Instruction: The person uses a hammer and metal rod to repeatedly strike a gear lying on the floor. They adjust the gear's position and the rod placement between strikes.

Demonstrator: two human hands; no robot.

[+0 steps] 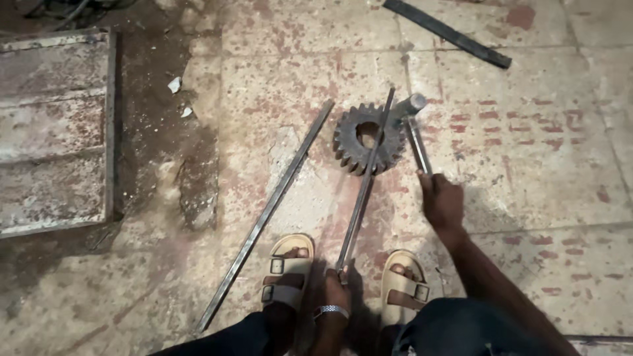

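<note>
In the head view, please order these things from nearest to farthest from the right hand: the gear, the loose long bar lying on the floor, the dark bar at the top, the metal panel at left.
From the right hand:
1. Gear, just up and left of it.
2. Loose long bar, lying left of the sandals.
3. Dark bar, at the top edge.
4. Metal panel, at the far left.

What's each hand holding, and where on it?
Left hand grips the near end of a flat metal bar lying across the gear. Right hand holds a hammer by its handle's end.

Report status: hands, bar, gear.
Left hand shut on flat bar laid across gear. Right hand shut on hammer, head beside gear. Second bar lies left, apart.
</note>
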